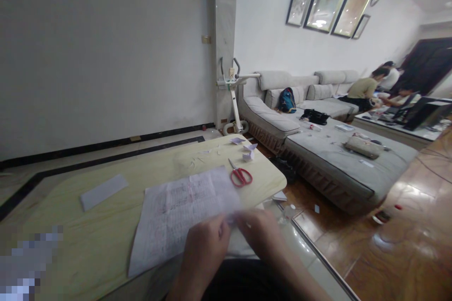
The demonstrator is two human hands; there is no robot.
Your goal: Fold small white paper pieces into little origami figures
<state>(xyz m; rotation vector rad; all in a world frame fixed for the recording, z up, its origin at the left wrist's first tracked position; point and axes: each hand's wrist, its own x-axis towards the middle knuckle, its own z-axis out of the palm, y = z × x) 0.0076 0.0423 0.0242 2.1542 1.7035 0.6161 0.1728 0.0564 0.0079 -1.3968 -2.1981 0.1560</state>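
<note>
My left hand [210, 237] is closed, its fingers curled in at the lower right edge of a large printed paper sheet [176, 216]. Close beside it, my right hand [257, 230] is also closed and somewhat blurred. The fingertips of both hands meet over the table's near edge. Whatever they pinch is too small and blurred to name. Beyond them lie scissors [241, 177] with red handles, their blades pointing away. Small folded paper pieces [249, 147] stand near the far right corner, and thin paper scraps [197, 160] are scattered behind the sheet.
The pale yellow table [92, 230] also carries a folded white paper strip [104, 192]. To the right are a grey sofa [339, 150] with a backpack [287, 100], a bottle [383, 216] on the floor and an exercise machine [235, 99]. Several people [365, 89] sit farther back.
</note>
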